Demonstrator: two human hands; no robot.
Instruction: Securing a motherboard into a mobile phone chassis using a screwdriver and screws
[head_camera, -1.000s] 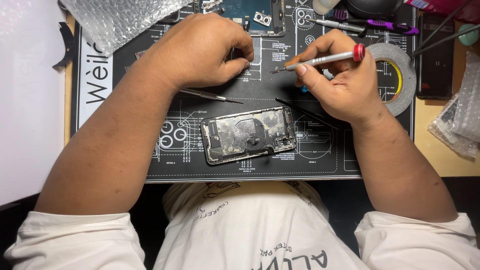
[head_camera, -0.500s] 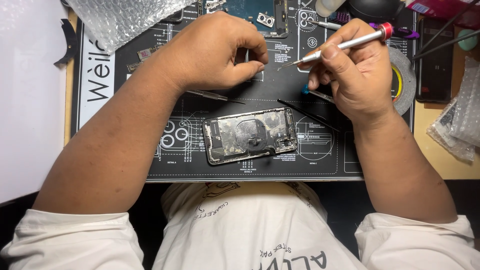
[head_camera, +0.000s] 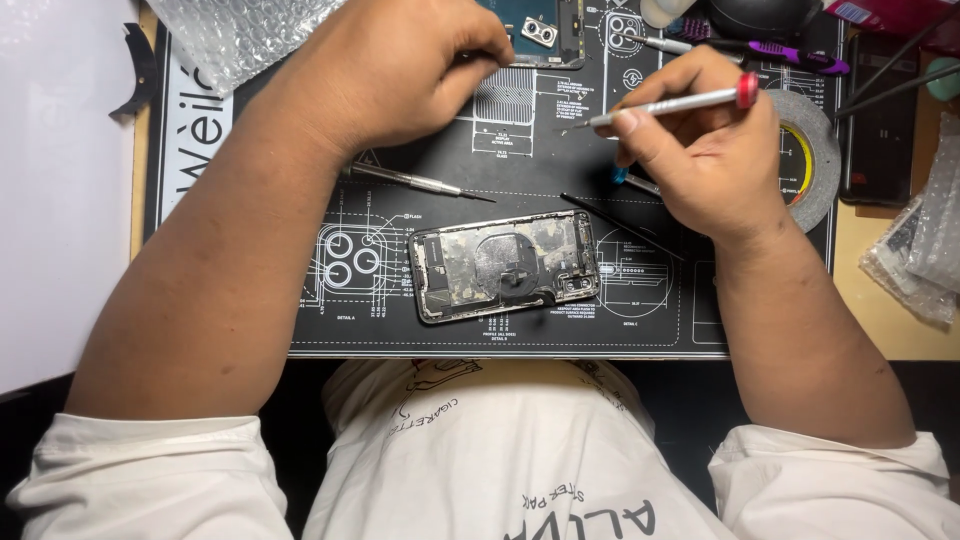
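My left hand (head_camera: 400, 70) rests at the far side of the black printed work mat (head_camera: 540, 150). Its fingertips are pinched together beside a dark phone part (head_camera: 548, 30) with small camera modules; I cannot see anything between them. My right hand (head_camera: 705, 160) grips a silver screwdriver with a red cap (head_camera: 680, 102), tip pointing left just above the mat. An opened phone housing (head_camera: 505, 265), its inside worn and glue-stained, lies nearer to me between my forearms, touched by neither hand.
A second thin screwdriver (head_camera: 420, 182) and a black pry tool (head_camera: 620, 225) lie on the mat. A grey tape roll (head_camera: 818, 150), a purple-handled tool (head_camera: 790, 55) and a dark phone (head_camera: 880, 130) sit at the right. Bubble wrap (head_camera: 240, 35) lies far left.
Both hands have shifted toward the far edge of the mat. The right hand raised the screwdriver and brought its tip closer to the left hand's fingers.
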